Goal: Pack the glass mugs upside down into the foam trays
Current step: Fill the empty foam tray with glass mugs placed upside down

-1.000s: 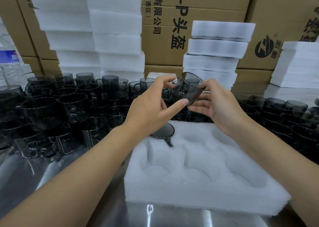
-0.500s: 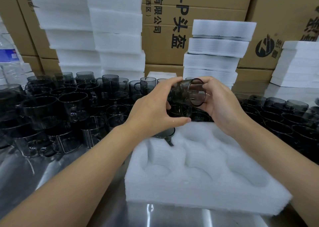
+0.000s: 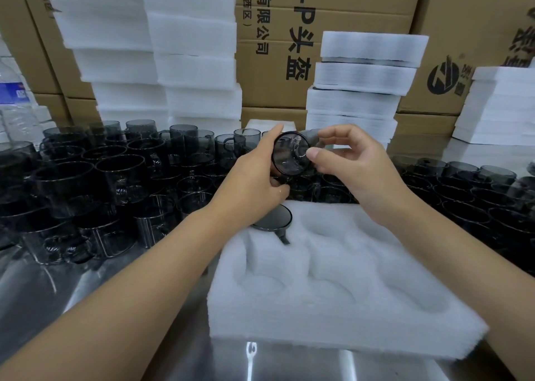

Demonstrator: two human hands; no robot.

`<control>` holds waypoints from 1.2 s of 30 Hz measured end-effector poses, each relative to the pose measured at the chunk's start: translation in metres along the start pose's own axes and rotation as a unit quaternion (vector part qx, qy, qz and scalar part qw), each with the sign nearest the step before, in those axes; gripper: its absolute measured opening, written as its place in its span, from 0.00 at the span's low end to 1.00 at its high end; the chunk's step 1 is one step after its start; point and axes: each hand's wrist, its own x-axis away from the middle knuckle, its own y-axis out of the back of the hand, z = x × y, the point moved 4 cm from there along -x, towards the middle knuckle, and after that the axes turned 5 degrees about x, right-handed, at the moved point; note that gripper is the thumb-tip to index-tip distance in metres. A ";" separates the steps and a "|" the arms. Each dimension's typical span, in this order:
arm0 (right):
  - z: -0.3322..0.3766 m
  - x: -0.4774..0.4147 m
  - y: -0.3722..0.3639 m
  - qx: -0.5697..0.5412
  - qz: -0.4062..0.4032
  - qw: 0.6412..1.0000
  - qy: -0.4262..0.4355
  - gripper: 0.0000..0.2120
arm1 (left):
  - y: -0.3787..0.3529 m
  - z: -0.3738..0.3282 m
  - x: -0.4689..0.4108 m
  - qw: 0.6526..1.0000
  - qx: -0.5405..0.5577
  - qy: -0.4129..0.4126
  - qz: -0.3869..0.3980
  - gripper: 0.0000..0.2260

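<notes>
A smoky grey glass mug [image 3: 291, 156] is held above the far edge of the white foam tray [image 3: 333, 322], its round base turned toward me. My left hand [image 3: 254, 184] grips it from the left and below. My right hand [image 3: 353, 166] pinches its right rim between thumb and fingers. One mug [image 3: 273, 221] sits upside down in the tray's far-left pocket, its handle pointing toward me. The tray's other pockets hold nothing.
Many upright grey mugs [image 3: 110, 184] crowd the steel table on the left, and more mugs [image 3: 477, 195] stand on the right. Stacks of foam trays [image 3: 362, 85] and cardboard boxes [image 3: 275, 33] line the back. A water bottle [image 3: 14, 102] stands far left.
The mug has been turned in my hands from lying sideways to showing its base toward me. My left hand shifted lower on it; my right fingers now pinch the rim.
</notes>
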 end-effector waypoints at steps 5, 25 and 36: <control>0.000 0.001 0.000 0.040 0.006 0.999 0.002 0.12 | 0.000 -0.001 0.000 1.000 0.008 -0.016 -0.002 0.41; 0.008 0.001 0.004 0.027 0.023 0.998 -0.061 0.05 | 0.000 -0.016 0.006 0.995 0.045 -0.083 0.044 0.44; -0.001 0.002 0.006 0.092 0.178 0.974 -0.103 0.05 | -0.005 -0.013 0.007 0.994 0.006 -0.011 0.105 0.37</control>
